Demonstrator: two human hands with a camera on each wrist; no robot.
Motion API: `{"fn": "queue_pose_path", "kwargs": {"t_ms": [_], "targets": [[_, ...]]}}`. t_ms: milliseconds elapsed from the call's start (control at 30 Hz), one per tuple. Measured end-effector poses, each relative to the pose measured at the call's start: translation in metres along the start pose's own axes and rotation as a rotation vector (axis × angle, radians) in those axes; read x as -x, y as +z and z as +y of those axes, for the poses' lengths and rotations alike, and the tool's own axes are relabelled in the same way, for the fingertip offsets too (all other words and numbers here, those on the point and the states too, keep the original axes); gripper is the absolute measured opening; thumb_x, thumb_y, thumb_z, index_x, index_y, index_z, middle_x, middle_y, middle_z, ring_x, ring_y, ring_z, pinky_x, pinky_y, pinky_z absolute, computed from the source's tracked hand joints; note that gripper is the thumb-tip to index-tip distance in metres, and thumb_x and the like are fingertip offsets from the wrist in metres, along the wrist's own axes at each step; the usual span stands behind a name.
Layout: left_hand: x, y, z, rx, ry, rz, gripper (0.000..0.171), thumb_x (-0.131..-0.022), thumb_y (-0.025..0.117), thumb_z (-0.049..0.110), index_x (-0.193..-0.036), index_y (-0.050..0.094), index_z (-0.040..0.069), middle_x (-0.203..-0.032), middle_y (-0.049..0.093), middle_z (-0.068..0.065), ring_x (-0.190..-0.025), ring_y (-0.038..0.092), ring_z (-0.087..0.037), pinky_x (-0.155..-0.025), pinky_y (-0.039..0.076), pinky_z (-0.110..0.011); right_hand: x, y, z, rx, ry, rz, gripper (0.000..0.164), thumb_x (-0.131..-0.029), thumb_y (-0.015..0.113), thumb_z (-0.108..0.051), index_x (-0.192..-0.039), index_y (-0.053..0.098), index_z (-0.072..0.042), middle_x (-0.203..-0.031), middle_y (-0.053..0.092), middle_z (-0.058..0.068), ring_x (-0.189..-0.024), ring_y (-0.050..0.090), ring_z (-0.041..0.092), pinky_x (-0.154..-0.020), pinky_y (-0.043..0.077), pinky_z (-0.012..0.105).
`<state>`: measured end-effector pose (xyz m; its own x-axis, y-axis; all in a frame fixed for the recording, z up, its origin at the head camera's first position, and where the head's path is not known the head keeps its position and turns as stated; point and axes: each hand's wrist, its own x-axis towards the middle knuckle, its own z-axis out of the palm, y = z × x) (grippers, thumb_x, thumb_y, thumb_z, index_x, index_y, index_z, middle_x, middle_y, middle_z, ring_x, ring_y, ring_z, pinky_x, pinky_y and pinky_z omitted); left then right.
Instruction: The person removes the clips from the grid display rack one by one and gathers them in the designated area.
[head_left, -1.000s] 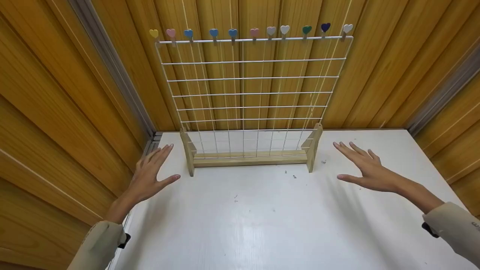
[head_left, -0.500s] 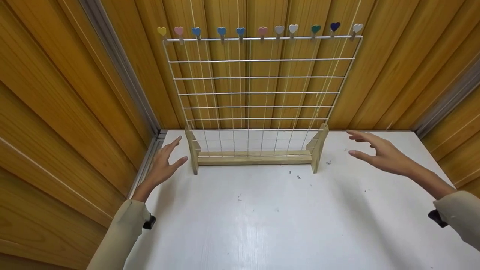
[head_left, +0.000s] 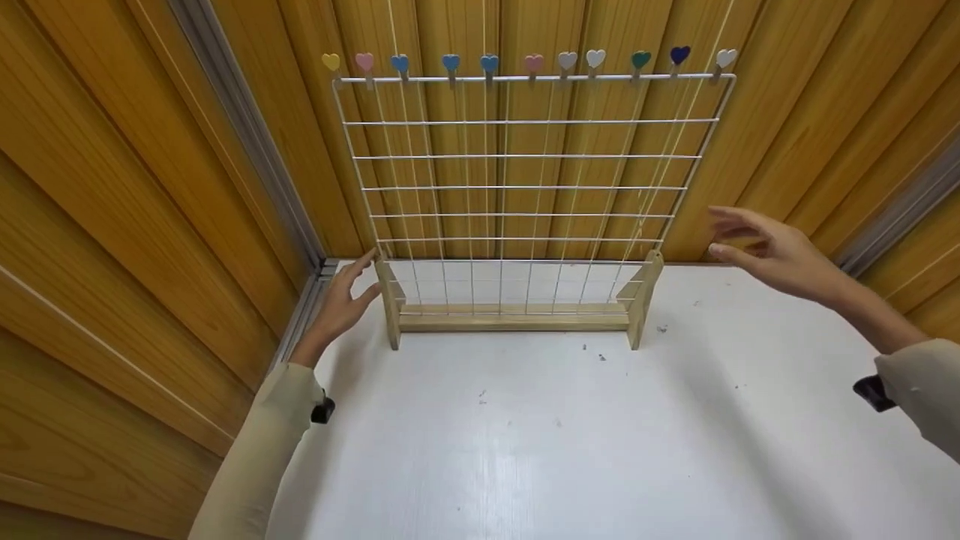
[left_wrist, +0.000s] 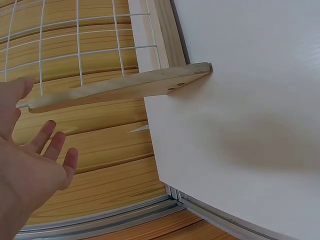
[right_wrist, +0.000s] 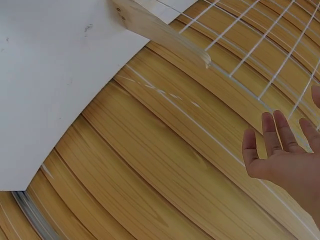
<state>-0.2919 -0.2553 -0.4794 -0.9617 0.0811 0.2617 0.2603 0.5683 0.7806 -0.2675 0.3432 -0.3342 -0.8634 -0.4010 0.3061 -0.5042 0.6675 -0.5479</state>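
Observation:
A white wire grid rack (head_left: 517, 157) stands upright in a wooden base (head_left: 513, 322) at the back of the white table. Along its top bar sit several heart-shaped clips, from a yellow heart clip (head_left: 331, 62) at the left to a white heart clip (head_left: 726, 58) at the right. My left hand (head_left: 341, 304) is at the base's left side post (left_wrist: 125, 86), fingertips right at its upper end, nothing gripped. To the right of the rack my right hand (head_left: 780, 255) hovers beside the grid's edge, fingers loosely bent and holding nothing.
Yellow wood-grain panels (head_left: 135, 187) rise behind and on both sides. A grey metal strip (head_left: 247, 127) runs down the left corner. The white table (head_left: 480, 450) carries a few dark scuffs in front of the rack.
Both hands have moved forward and up: the left has come close to the rack's left post, the right has risen beside the grid with its fingers more bent. The view has shifted slightly.

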Motion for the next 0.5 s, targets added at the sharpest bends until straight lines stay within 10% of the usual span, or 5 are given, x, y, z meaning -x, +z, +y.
{"fn": "queue_pose_path", "kwargs": {"t_ms": [500], "targets": [[-0.015,0.020,-0.012,0.061,-0.028,0.065,0.062,-0.100,0.062,0.002,-0.157,0.038,0.005,-0.148,0.050,-0.026,-0.135,0.044,-0.046,-0.108,0.036,-0.066,-0.034,-0.053,-0.035,-0.026,0.036,0.138,0.049,-0.102,0.063,-0.014,-0.149,0.050,-0.008,-0.116,0.054,-0.036,-0.105,0.052,-0.012,-0.079,0.042,0.000]]}}
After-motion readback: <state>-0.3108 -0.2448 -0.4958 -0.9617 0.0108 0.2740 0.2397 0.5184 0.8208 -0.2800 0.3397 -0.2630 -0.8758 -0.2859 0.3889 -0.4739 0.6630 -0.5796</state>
